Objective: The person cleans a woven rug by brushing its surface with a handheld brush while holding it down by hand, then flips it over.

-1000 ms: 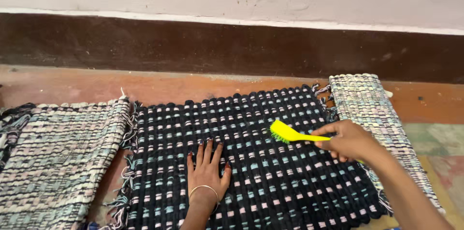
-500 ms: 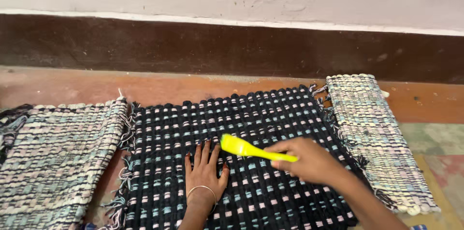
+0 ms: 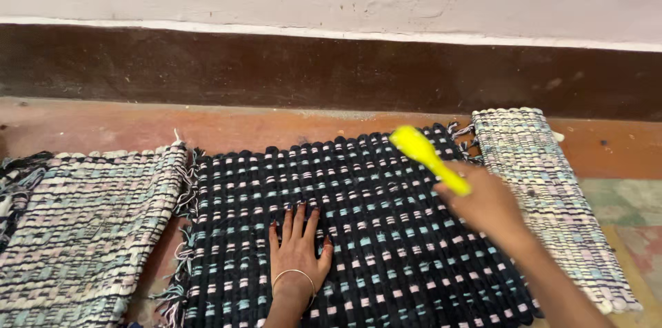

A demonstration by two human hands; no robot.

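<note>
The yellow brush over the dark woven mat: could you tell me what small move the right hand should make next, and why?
Probably a stroke back down toward the person. The right hand holds the yellow brush with its head at the far edge of the dark woven mat, so little mat lies beyond it. The left hand lies flat on the mat and would keep it from sliding.

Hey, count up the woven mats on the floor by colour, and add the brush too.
Dark woven mat: 1
Pale woven mats: 2
Yellow brush: 1
Total: 4
</note>
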